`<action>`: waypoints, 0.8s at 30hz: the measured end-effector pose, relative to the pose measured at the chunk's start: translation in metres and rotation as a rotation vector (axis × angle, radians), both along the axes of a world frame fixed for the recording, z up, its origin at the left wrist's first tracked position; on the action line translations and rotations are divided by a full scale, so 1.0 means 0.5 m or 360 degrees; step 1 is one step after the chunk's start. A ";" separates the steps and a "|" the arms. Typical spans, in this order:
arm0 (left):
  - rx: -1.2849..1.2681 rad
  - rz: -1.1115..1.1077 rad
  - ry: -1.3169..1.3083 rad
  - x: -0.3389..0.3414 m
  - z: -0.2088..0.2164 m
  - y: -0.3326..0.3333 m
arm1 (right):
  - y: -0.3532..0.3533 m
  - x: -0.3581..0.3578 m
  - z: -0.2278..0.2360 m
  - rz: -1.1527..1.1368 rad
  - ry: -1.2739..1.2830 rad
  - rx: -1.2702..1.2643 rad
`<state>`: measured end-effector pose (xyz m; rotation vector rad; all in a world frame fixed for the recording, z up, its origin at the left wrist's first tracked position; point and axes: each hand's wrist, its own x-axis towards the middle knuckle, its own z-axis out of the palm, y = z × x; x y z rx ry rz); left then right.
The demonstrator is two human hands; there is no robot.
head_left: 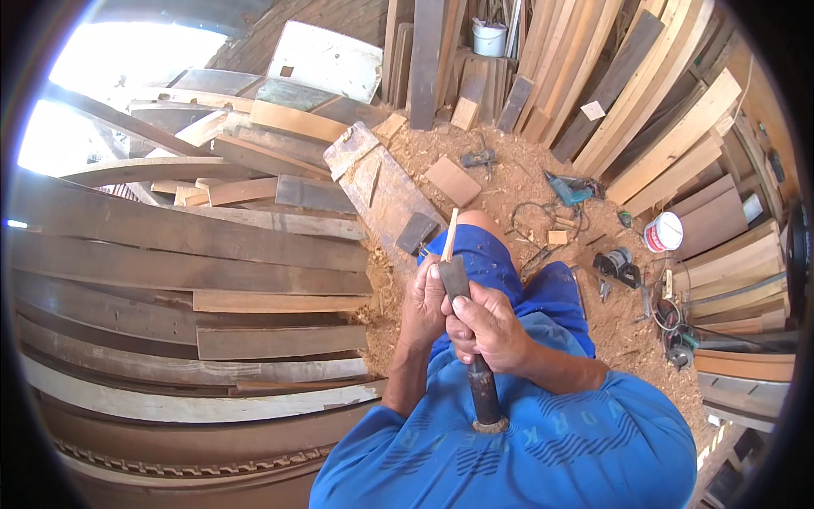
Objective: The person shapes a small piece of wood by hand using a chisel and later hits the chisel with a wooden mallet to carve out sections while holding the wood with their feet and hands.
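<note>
Before my chest I hold a chisel-like tool [484,388] with a dark round handle and a flat dark blade. Its butt rests against my blue shirt, and the blade points away from me. My right hand [487,327] is closed around it where blade and handle meet. A thin, pale wooden stick [449,237], tapering at its far end, sticks out beyond the blade. My left hand [424,297] is closed beside the blade, its fingers pinching the stick. The stick's lower end is hidden behind the blade and fingers.
Long planks [186,263] lie stacked at my left. A worn board [381,182] slopes ahead, and a wooden block [453,181] lies on sawdust. Power tools with cables, including a teal one [568,189], and a white bucket [663,232] stand at right. Boards [585,76] lean behind.
</note>
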<state>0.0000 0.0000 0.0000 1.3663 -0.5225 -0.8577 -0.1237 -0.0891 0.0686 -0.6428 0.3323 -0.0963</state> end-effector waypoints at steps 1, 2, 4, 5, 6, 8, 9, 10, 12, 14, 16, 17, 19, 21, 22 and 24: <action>0.0110 -0.0156 -0.0063 -0.018 -0.026 0.000 | -0.016 -0.010 0.013 -0.0173 -0.0009 -0.0115; 0.0105 -0.0204 -0.0077 -0.088 -0.037 0.010 | -0.034 -0.020 0.030 -0.0338 -0.0038 -0.0228; 0.0069 -0.0291 -0.0080 -0.216 -0.079 0.031 | -0.042 -0.105 0.085 -0.0348 -0.0031 -0.0490; 0.0402 -0.0293 0.0260 -0.176 -0.091 0.101 | -0.017 -0.081 0.090 -0.0341 -0.0184 -0.0304; 0.0204 -0.0161 0.0335 -0.116 -0.095 0.095 | -0.026 -0.051 0.074 -0.0315 -0.0296 -0.0309; -0.0083 -0.0031 0.0396 -0.097 -0.052 0.027 | -0.059 -0.061 0.022 -0.0339 0.0087 -0.0234; -0.0162 0.0047 0.0377 -0.082 -0.023 -0.001 | -0.066 -0.052 0.000 -0.0350 0.0095 -0.0102; -0.0210 0.0035 0.0283 -0.049 -0.013 -0.014 | -0.062 -0.032 0.000 -0.0314 0.0055 -0.0017; -0.0260 0.0014 0.0152 0.000 0.000 -0.031 | -0.042 0.009 0.000 -0.0210 -0.0018 0.0109; -0.0213 0.0157 -0.0341 0.035 0.007 -0.043 | -0.011 0.038 0.010 -0.0050 -0.0056 0.0150; -0.0117 0.0025 -0.0720 0.053 0.046 -0.035 | 0.000 0.038 0.001 0.0005 -0.0074 0.0112; -0.0015 -0.0096 -0.1089 0.056 0.058 -0.031 | 0.000 0.034 -0.001 -0.0004 -0.0087 0.0084; -0.0043 -0.0057 -0.1073 0.036 0.047 -0.018 | 0.006 0.019 -0.002 -0.0011 -0.0061 0.0053; -0.0072 -0.0020 -0.1063 0.019 0.049 -0.009 | 0.009 0.008 -0.001 -0.0007 -0.0049 0.0012; -0.0073 -0.0013 -0.1058 0.011 0.052 -0.008 | 0.010 0.002 -0.001 -0.0025 -0.0036 0.0000; -0.0013 -0.0009 -0.0913 -0.002 0.061 -0.003 | 0.008 -0.001 0.004 -0.0036 -0.0026 -0.0012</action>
